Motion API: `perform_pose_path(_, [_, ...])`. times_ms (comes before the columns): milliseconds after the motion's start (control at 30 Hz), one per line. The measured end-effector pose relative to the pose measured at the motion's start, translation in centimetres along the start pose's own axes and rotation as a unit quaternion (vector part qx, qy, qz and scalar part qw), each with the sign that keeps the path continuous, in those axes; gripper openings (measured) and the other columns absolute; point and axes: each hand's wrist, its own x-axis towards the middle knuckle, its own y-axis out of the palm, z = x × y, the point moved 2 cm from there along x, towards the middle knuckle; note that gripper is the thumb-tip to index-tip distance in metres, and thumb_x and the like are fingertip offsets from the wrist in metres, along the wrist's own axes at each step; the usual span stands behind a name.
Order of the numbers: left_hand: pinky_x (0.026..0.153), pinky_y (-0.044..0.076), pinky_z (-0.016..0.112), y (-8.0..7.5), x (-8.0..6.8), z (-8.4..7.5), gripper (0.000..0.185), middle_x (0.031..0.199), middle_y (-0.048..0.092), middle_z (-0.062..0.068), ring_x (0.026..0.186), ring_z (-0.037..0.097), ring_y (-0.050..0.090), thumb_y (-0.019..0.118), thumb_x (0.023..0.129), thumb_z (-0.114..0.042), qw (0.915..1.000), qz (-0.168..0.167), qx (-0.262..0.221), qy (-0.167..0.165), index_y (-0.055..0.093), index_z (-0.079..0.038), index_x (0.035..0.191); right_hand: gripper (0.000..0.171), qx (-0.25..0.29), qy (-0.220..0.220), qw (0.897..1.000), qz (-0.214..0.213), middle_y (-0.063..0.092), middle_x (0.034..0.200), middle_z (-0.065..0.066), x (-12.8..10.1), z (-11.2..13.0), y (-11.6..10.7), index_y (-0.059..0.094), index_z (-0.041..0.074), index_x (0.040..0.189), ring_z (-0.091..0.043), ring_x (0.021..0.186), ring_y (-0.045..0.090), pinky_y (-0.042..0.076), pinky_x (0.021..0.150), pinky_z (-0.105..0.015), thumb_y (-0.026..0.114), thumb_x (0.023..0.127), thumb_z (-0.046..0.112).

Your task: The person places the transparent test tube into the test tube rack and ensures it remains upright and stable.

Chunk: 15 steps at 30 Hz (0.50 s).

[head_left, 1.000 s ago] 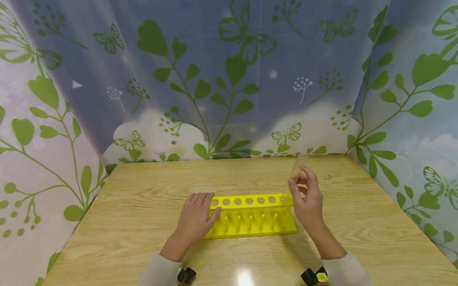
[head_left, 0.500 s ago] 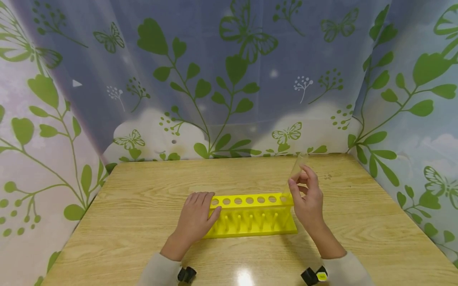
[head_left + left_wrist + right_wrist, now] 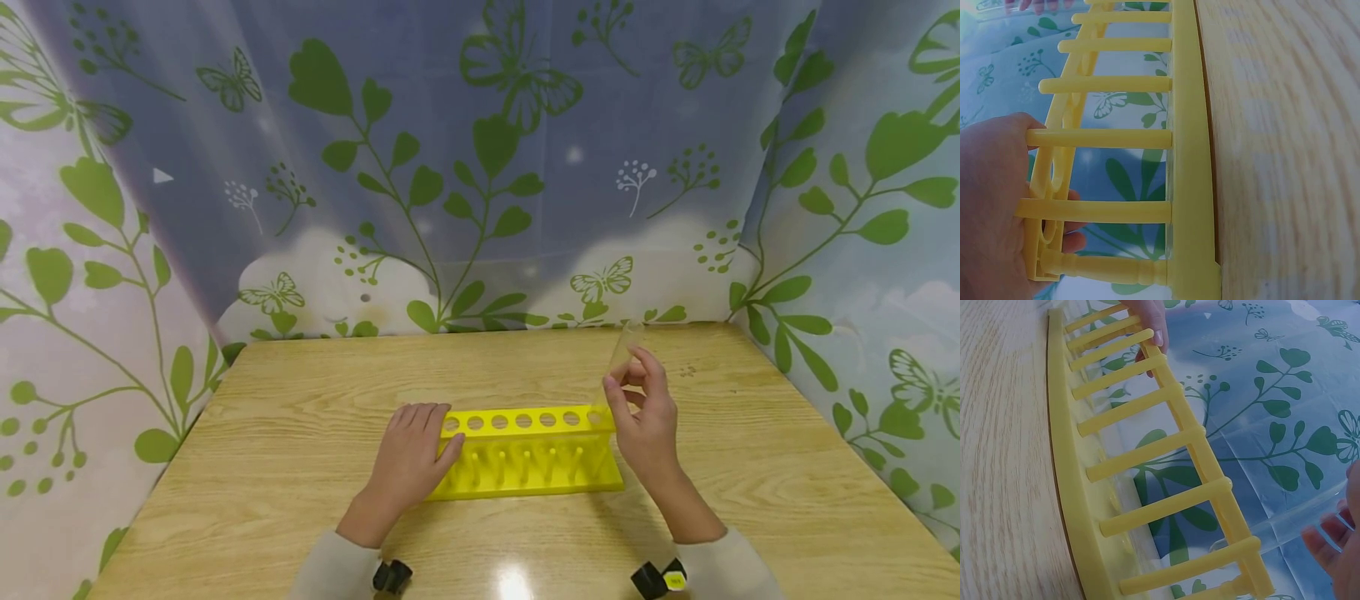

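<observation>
Right hand (image 3: pixel 647 417) pinches a clear tube (image 3: pixel 619 360) tilted into the yellow rack's (image 3: pixel 525 454) end hole; left hand (image 3: pixel 408 458) lies flat, steadying it.

Light wood-grain table (image 3: pixel 300 400), glare spot nr front edge. Curtain backdrop (image 3: pixel 450 167) on 3 sides: blue-lilac w/ green leaves, butterflies, white clouds low. Creases visible in back panel.

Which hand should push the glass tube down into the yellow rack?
Probably the right hand: it already pinches the tube over the rack's end hole, while the left hand rests on the other end.
</observation>
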Motion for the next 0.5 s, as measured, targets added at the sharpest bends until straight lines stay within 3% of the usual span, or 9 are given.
perform_pose_path(500, [0.106, 0.036, 0.048, -0.04, -0.06, 0.01, 0.048, 0.121, 0.060, 0.013, 0.113, 0.031, 0.054, 0.054, 0.097, -0.039, 1.0000, 0.001, -0.005, 0.000, 0.056, -0.001, 0.128, 0.049, -0.008, 0.003, 1.000, 0.003, 0.054, 0.086, -0.017, -0.09, 0.00, 0.17, 0.041, -0.013, 0.129, -0.025, 0.081, 0.058, 0.047, 0.074, -0.007, 0.058, 0.085, -0.020])
